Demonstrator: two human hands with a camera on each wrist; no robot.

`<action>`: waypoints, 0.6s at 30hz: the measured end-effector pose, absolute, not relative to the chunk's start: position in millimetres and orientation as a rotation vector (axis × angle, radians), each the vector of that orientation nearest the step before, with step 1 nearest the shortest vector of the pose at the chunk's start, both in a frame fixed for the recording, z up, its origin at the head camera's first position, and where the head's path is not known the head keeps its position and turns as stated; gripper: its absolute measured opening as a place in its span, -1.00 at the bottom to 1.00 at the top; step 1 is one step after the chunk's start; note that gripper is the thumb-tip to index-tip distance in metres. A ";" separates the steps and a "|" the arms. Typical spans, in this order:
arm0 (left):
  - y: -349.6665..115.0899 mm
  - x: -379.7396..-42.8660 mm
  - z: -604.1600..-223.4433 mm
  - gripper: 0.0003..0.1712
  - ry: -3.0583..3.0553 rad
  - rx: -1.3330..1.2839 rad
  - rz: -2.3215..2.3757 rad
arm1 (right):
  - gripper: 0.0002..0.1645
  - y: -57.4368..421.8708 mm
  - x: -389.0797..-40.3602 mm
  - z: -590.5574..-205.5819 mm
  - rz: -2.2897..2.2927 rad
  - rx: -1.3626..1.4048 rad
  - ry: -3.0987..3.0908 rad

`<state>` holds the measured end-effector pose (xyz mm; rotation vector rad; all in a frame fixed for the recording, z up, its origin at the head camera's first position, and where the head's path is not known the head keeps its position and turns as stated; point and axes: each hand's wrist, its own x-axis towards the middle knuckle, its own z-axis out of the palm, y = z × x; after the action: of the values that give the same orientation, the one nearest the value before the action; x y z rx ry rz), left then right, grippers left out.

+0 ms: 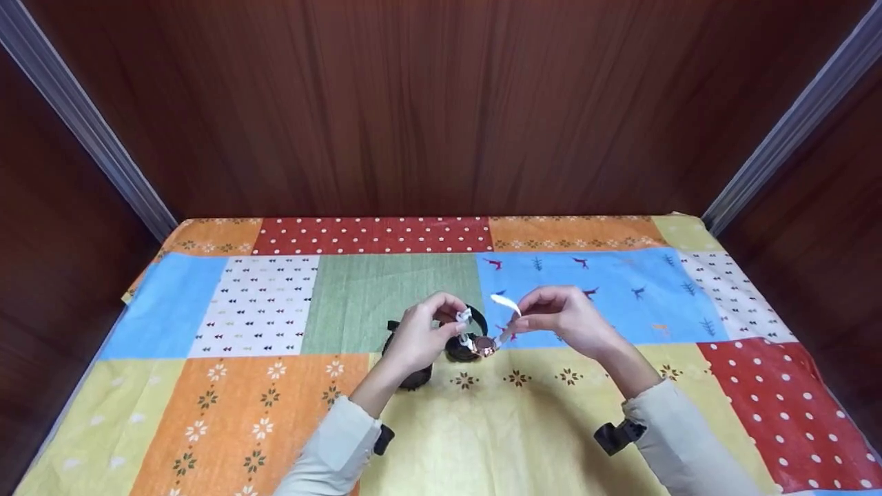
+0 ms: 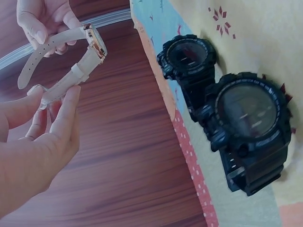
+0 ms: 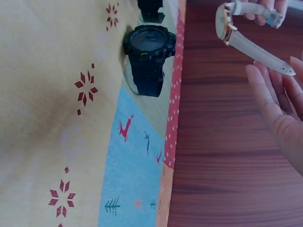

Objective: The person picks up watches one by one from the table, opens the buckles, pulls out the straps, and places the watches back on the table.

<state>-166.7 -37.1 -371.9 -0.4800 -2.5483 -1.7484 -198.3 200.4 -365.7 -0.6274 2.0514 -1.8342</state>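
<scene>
Between the two hands hangs a wristwatch (image 1: 486, 346) with a pale strap and a rose-gold case, held up off the cloth. My left hand (image 1: 417, 336) pinches the buckle end of its strap; the strap keeper (image 2: 79, 73) shows further up in the left wrist view. At the other end, my right hand (image 1: 568, 320) holds the holed half of the strap between thumb and fingers, and the strap's tip sticks out past them. Below stand two black sports watches: a nearer one (image 2: 248, 113), partly hidden by my left hand in the head view, and a farther one (image 3: 149, 42).
A patchwork-print tablecloth (image 1: 551, 427) covers the table. Dark wood-grain panels (image 1: 441, 110) rise behind it and at both sides. A black wrist camera (image 1: 619, 436) sits at the right sleeve, another (image 1: 383, 439) at the left.
</scene>
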 end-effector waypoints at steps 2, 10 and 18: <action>-35.9 -167.2 -375.0 -0.84 -2.544 -0.481 -1.762 | -0.66 201.1 -198.6 -367.6 -1.842 -0.611 2.031; -28.7 -171.1 -390.0 -0.85 -2.555 -0.465 -1.827 | -0.69 204.2 -201.0 -376.7 -1.858 -0.510 1.998; -16.1 -178.4 -404.5 -0.83 -2.459 -0.386 -2.091 | -0.82 208.2 -205.6 -387.6 -1.809 -0.402 1.945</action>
<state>-178.4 -16.1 -404.5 -0.3859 -2.4585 -2.0906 -205.6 208.2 -387.6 -0.4021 1.9447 -1.8093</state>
